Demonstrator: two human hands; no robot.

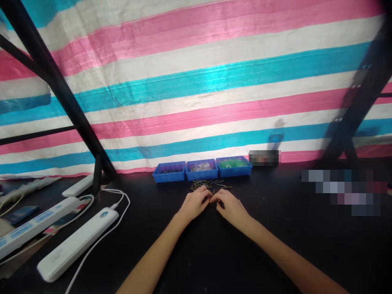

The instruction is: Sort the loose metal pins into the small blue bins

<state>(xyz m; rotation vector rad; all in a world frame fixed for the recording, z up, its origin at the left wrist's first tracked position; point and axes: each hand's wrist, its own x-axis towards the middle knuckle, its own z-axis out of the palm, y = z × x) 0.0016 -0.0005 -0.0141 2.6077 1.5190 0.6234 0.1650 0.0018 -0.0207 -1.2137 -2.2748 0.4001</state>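
Note:
My left hand (196,202) and my right hand (229,205) meet near the middle of the black table (196,253), fingertips bent together. Whatever is between the fingertips is too small to name. Just beyond them lies a loose pile of thin metallic pieces (202,183), with a few more scattered to its right. Behind the pile stand three blue bins in a row: the left bin (169,177) holds dark thin pieces, the middle bin (202,175) has clear or whitish items, and the right bin (234,170) contains green items.
On the left lie a white power bank-like device (78,244) with a white cable (101,237) and a white power strip (39,222). A black metal frame (61,87) rises there. Behind the table hangs a striped sheet (196,85). Blurred patches cover things at right.

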